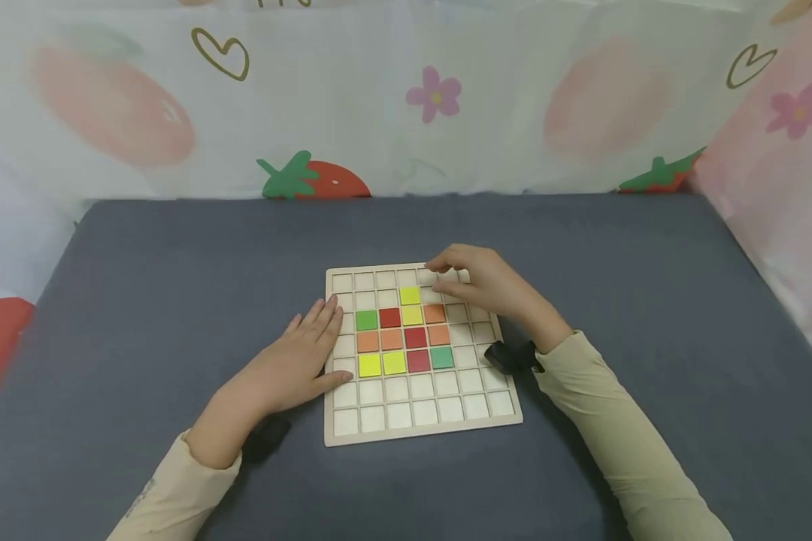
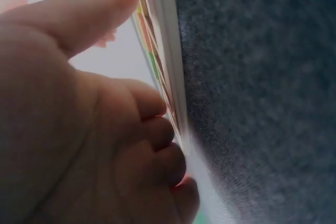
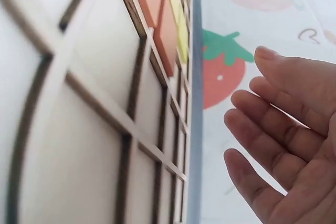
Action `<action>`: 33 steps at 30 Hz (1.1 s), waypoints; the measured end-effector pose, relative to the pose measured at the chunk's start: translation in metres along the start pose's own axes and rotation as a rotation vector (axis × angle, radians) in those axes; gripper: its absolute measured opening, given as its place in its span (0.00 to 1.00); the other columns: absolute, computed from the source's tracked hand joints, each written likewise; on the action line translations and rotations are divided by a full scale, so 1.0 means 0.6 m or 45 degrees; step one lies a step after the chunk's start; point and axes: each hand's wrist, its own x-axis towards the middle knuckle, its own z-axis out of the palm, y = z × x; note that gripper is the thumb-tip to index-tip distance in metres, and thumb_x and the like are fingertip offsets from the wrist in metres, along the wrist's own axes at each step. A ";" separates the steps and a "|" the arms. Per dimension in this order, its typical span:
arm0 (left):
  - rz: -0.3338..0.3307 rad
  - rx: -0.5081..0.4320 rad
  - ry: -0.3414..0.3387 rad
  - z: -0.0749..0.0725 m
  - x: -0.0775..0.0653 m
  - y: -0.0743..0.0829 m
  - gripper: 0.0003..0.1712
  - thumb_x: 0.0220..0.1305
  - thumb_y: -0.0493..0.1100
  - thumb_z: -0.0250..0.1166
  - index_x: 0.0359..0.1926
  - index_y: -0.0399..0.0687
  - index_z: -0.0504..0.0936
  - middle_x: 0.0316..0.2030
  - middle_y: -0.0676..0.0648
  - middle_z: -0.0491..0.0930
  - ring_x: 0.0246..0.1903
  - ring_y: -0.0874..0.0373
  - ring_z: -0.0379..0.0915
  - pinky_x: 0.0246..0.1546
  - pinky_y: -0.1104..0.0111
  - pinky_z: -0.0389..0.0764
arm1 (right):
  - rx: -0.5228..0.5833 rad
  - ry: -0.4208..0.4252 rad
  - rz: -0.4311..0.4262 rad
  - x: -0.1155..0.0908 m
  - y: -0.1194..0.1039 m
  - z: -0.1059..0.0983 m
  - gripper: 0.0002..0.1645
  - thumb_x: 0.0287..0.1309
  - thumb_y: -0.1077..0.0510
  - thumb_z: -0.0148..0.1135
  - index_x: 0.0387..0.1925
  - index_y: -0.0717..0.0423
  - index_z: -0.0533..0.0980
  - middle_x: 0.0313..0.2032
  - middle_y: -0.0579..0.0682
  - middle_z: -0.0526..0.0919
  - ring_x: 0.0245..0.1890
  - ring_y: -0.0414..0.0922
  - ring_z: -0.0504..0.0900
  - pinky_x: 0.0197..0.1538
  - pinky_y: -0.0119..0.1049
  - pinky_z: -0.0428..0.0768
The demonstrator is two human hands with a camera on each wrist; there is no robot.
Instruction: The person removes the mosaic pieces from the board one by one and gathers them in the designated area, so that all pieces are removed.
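A pale wooden grid board (image 1: pixel 422 432) lies on the table with several coloured square tiles in its middle cells. A lone yellow tile (image 1: pixel 409 295) tops the group. Below it sit more yellow tiles, orange tiles (image 1: pixel 391 339), red tiles (image 1: pixel 416 337), a green tile (image 1: pixel 366 320) and a teal tile (image 1: pixel 441 357). My left hand (image 1: pixel 291 368) rests on the board's left edge, fingers straight and thumb apart. Over the board's upper right my right hand (image 1: pixel 490 282) is raised, thumb and fingers apart. In the right wrist view nothing shows between its fingers.
Dark grey cloth (image 1: pixel 176 300) covers the table around the board. Behind it hangs a white curtain (image 1: pixel 379 90) printed with strawberries, hearts and flowers. A black wrist device (image 1: pixel 510 357) sits under the right wrist, close over the board's right edge.
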 end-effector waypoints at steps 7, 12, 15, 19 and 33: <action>0.004 -0.044 -0.016 0.002 -0.008 0.006 0.49 0.67 0.57 0.55 0.71 0.29 0.42 0.72 0.36 0.35 0.71 0.42 0.30 0.67 0.47 0.47 | 0.098 -0.096 0.057 0.017 -0.004 0.007 0.17 0.59 0.60 0.64 0.49 0.62 0.78 0.44 0.53 0.81 0.46 0.47 0.78 0.50 0.41 0.76; -0.001 -0.037 -0.020 0.002 -0.011 0.011 0.52 0.65 0.59 0.56 0.71 0.30 0.42 0.73 0.37 0.35 0.71 0.43 0.29 0.67 0.48 0.46 | 0.116 -0.138 0.047 0.022 -0.006 0.010 0.16 0.58 0.61 0.64 0.48 0.62 0.79 0.42 0.53 0.81 0.44 0.46 0.79 0.49 0.39 0.77; 0.002 -0.046 -0.029 0.001 -0.014 0.015 0.53 0.64 0.60 0.58 0.72 0.31 0.42 0.73 0.37 0.35 0.71 0.43 0.29 0.67 0.49 0.46 | 0.107 -0.163 0.050 0.024 -0.008 0.012 0.16 0.56 0.61 0.66 0.47 0.62 0.80 0.41 0.52 0.81 0.42 0.46 0.79 0.47 0.37 0.77; -0.001 -0.060 -0.037 -0.001 -0.018 0.018 0.54 0.62 0.60 0.60 0.72 0.31 0.42 0.73 0.37 0.36 0.71 0.43 0.29 0.67 0.49 0.45 | 0.088 -0.192 0.044 0.029 -0.010 0.013 0.14 0.55 0.62 0.67 0.44 0.60 0.81 0.39 0.50 0.80 0.41 0.45 0.79 0.46 0.36 0.77; -0.010 -0.061 -0.040 -0.003 -0.026 0.026 0.54 0.62 0.60 0.60 0.71 0.30 0.43 0.72 0.36 0.37 0.71 0.43 0.31 0.67 0.48 0.47 | 0.003 -0.231 -0.017 0.033 -0.017 0.022 0.13 0.52 0.61 0.69 0.41 0.60 0.83 0.38 0.50 0.79 0.40 0.45 0.77 0.46 0.36 0.75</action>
